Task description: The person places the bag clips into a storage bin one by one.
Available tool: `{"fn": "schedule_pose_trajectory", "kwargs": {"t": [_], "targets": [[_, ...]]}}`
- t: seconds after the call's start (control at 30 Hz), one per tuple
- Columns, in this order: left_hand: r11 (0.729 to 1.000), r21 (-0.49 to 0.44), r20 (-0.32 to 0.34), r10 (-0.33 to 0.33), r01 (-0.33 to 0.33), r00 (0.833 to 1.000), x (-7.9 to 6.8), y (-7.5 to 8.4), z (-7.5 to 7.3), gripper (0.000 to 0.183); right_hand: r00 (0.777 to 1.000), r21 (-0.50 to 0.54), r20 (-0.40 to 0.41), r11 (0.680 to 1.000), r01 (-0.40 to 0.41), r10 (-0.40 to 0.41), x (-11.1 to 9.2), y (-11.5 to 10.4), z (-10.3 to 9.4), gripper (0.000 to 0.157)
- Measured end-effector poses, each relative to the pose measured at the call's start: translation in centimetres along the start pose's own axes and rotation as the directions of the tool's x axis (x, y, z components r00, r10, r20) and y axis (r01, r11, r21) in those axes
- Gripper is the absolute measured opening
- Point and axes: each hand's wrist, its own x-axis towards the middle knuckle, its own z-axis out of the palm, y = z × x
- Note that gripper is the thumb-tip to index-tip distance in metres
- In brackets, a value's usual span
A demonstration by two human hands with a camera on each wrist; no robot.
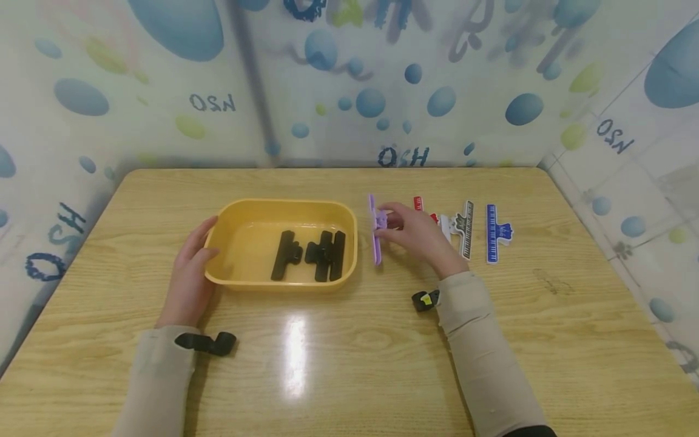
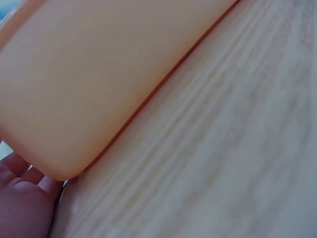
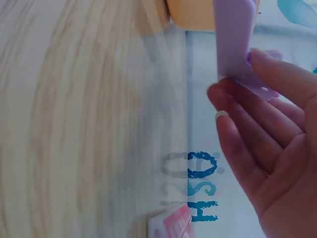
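My left hand [image 1: 188,273] holds the left end of a yellow plastic basin [image 1: 284,285], thumb over the rim and fingers outside. In the left wrist view, the fingers [image 2: 25,203] lie against the basin's lower corner. Inside the basin are black clips, one [image 1: 283,255] apart from the others [image 1: 323,261]. Just right of the basin, my right hand [image 1: 417,233] pinches a purple clip [image 1: 377,249] between thumb and fingers, its long bar upright in the head view. The right wrist view shows the purple clip [image 3: 233,39] raised off the table.
Right of my right hand lie a red clip [image 1: 418,203] partly hidden by it, a black-and-white ruler-patterned clip [image 1: 467,230] and a blue clip [image 1: 493,233]. The wooden table [image 1: 360,364] meets a patterned wall covering [image 1: 338,121] at the back and right.
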Motion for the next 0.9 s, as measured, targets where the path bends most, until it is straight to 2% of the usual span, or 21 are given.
{"fn": "schedule_pose_trajectory", "kwargs": {"t": [0.27,0.4,0.6,0.77,0.9], "targets": [[1.0,0.003,-0.004,0.006,-0.006,1.0,0.1,0.0,0.0,0.049,0.996,0.116,-0.073,0.991,0.06,-0.052,-0.1,-0.6,-0.1,0.054],[1.0,0.004,-0.011,-0.002,0.003,1.0,0.1,0.0,0.0,0.049,0.993,0.19,-0.107,0.979,0.07,-0.05,-0.1,-1.1,0.2,0.05],[1.0,0.007,-0.014,-0.007,0.007,1.0,0.0,0.0,0.0,0.049,0.988,0.389,-0.15,0.916,0.099,-0.043,0.0,-2.3,0.7,0.051],[1.0,0.01,-0.011,0.002,-0.002,1.0,0.0,0.0,0.0,0.049,0.987,0.476,-0.157,0.874,0.099,-0.027,-0.2,-3.5,0.8,0.052],[1.0,0.019,-0.016,0.001,-0.001,1.0,0.0,0.1,0.0,0.049,0.991,0.507,-0.134,0.857,0.094,-0.03,-0.5,-4.5,1.2,0.051]]}}
